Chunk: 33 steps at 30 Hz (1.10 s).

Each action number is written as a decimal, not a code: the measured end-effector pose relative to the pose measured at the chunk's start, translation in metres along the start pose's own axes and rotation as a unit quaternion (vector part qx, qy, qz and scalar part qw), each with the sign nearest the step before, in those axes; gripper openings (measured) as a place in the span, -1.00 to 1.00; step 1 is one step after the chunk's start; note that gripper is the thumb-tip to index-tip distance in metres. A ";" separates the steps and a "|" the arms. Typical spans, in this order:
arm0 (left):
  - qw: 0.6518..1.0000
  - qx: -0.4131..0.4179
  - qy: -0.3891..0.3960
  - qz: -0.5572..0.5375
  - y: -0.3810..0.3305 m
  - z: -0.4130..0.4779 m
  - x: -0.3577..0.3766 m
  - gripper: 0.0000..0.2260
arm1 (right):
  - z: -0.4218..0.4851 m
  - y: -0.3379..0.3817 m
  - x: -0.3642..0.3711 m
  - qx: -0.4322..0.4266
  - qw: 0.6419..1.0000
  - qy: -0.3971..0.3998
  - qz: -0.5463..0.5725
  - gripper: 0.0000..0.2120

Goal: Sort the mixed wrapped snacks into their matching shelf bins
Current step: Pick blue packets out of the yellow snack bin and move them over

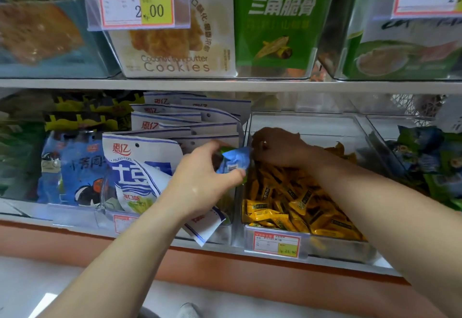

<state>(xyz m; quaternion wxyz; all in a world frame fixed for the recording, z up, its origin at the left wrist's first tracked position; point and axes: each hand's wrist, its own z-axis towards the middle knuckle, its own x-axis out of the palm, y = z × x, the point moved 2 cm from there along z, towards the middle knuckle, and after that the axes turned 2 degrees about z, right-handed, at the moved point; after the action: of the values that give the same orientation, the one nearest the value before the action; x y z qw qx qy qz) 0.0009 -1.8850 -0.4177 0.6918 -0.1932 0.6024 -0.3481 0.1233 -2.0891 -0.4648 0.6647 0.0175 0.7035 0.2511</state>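
Observation:
My left hand [202, 180] grips a small blue wrapped snack [233, 159], with a bit of green wrapper showing behind it, just left of the clear bin [303, 242] that holds several yellow wrapped snacks [297, 202]. My right hand [277, 146] reaches into the back of that bin with its fingers curled down among the packets; whether it holds one is hidden. At the far right, another clear bin [375, 127] holds blue and green wrapped snacks [425, 162].
White and blue pouches [140, 165] fill the bin left of the yellow one, with blue bags [75, 167] further left. On the upper shelf stand a cookie box [175, 47] and a green carton [280, 25]. Price tags hang on the bin fronts.

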 end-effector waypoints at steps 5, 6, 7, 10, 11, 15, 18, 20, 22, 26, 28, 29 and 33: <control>0.999 -0.003 0.006 -0.044 0.004 0.002 0.000 -0.70 | 0.002 -0.018 0.004 -0.039 0.992 0.059 -0.108 -0.54; 0.999 -0.004 0.008 -0.051 0.006 0.003 0.000 -0.69 | -0.005 -0.021 0.001 -0.059 0.992 0.047 -0.106 -0.60; 0.998 -0.005 0.010 -0.056 0.006 0.003 0.000 -0.68 | -0.012 -0.025 -0.002 -0.076 0.991 0.037 -0.103 -0.64; 0.998 -0.007 0.016 -0.060 0.010 0.005 -0.001 -0.66 | -0.033 -0.031 -0.014 -0.082 0.988 0.027 -0.132 -0.67; 0.998 -0.009 0.017 -0.057 0.010 0.005 -0.001 -0.64 | -0.035 -0.032 -0.018 -0.073 0.982 0.028 -0.172 -0.66; 0.998 -0.014 0.023 -0.052 0.011 0.006 0.000 -0.64 | -0.023 -0.020 -0.032 -0.025 0.974 -0.009 -0.225 -0.51; 0.999 -0.014 0.023 -0.047 0.009 0.007 0.001 -0.64 | 0.002 -0.006 -0.021 -0.039 0.994 -0.064 -0.081 -0.71; 0.999 -0.012 0.023 -0.044 0.008 0.007 0.001 -0.65 | 0.019 -0.007 -0.003 -0.008 0.999 -0.017 -0.030 -0.66; 0.999 -0.009 0.023 -0.045 0.008 0.006 0.001 -0.68 | 0.030 -0.013 0.010 0.031 0.998 0.031 -0.036 -0.44; 0.998 -0.008 0.028 -0.059 0.011 0.004 0.001 -0.66 | 0.041 -0.022 0.020 0.042 0.995 0.045 -0.076 -0.44; 0.998 -0.012 0.026 -0.063 0.011 0.005 0.000 -0.57 | 0.040 -0.021 0.019 0.029 0.992 0.073 -0.100 -0.54; 0.997 -0.015 0.025 -0.065 0.011 0.005 -0.001 -0.54 | 0.039 -0.021 0.018 0.024 0.991 0.085 -0.098 -0.57; 0.997 -0.011 0.027 -0.065 0.010 0.006 0.000 -0.50 | 0.031 -0.025 0.012 0.003 0.993 0.092 -0.071 -0.74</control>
<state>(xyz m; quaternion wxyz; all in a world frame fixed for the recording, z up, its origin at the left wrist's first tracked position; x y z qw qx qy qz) 0.0093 -1.8796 -0.4233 0.6491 -0.2304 0.6106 -0.3908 0.1591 -2.0967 -0.4853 0.6132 -0.0536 0.7618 0.2018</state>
